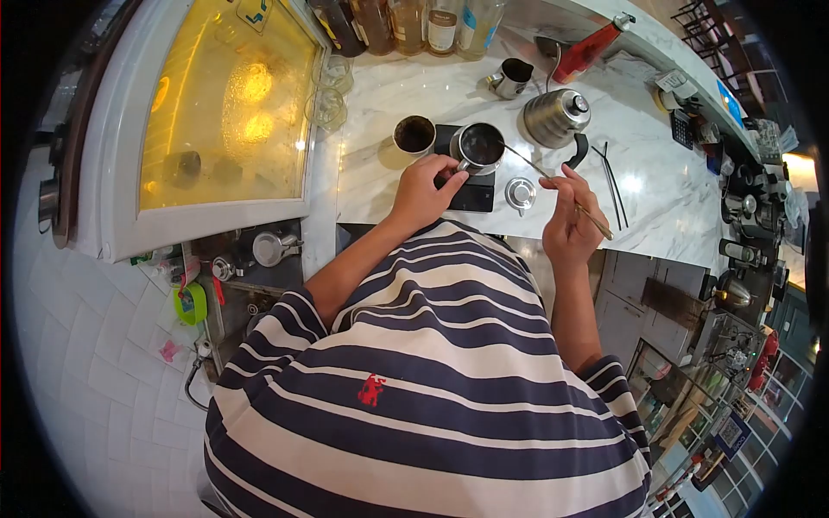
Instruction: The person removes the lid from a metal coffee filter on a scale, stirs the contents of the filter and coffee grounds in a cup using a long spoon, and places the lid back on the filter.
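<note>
Here, from left, a lit yellow panel (233, 104) stands in a white frame beside the marble counter (371, 95), with clear glasses (326, 107) grouped near its edge. Bottles (406, 26) line the back, most holding amber or pale liquid. A pale cup (416, 154), dark across its inside, sits just left of a metal mug (484, 170). The mug, silvery and round with a bright rim, is over a flat black scale (472, 198); its inside looks dark, though whether that is liquid cannot be told. The left hand (425, 190) has thumb and fingers closed on the mug's near left side, by the handle. A small round metal lid (520, 195) lies to the right, and behind it stands a metal jug (515, 78), its inside dark. A long, thin spoon (527, 162) slants from the mug to the right hand (571, 220), whose fingers are pinched together on its shaft. Beyond rests a brushed steel kettle (549, 121), its contents hidden; two slim black sticks (613, 186) lie farthest right.
</note>
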Demonstrator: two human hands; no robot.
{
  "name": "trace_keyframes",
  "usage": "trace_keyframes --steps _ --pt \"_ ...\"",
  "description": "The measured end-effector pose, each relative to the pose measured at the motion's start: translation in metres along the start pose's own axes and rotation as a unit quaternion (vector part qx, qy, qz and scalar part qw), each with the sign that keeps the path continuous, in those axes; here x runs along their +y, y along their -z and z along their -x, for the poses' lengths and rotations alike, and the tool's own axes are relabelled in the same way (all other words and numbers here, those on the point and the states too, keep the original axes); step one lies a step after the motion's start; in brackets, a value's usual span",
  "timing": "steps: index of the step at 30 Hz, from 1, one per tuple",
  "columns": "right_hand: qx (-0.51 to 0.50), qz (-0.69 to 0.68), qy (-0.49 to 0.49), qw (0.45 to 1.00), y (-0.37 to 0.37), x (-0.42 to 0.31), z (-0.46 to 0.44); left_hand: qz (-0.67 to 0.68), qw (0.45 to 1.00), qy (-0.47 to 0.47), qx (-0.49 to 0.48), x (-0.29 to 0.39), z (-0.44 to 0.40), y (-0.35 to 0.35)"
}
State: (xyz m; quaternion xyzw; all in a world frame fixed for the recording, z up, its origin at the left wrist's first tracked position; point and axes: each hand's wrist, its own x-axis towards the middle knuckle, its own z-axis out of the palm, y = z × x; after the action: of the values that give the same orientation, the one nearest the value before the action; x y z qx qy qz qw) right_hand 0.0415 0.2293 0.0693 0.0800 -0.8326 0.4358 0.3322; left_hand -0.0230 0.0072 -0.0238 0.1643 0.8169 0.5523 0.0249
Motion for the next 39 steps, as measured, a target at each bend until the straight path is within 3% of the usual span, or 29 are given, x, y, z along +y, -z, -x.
trace_keyframes --steps 15,22,39 --pt "-0.07 0.033 0.008 0.997 0.011 -0.009 -0.008 0.018 1.0 0.007 -0.002 0.001 0.0 -0.001" --pt "-0.037 0.039 -0.007 0.999 0.0 -0.008 -0.012 0.026 1.0 0.007 0.004 -0.001 -0.001 -0.006" --pt "-0.065 0.0 -0.027 0.998 0.007 -0.013 -0.006 0.026 0.999 0.033 0.016 -0.001 0.008 -0.007"
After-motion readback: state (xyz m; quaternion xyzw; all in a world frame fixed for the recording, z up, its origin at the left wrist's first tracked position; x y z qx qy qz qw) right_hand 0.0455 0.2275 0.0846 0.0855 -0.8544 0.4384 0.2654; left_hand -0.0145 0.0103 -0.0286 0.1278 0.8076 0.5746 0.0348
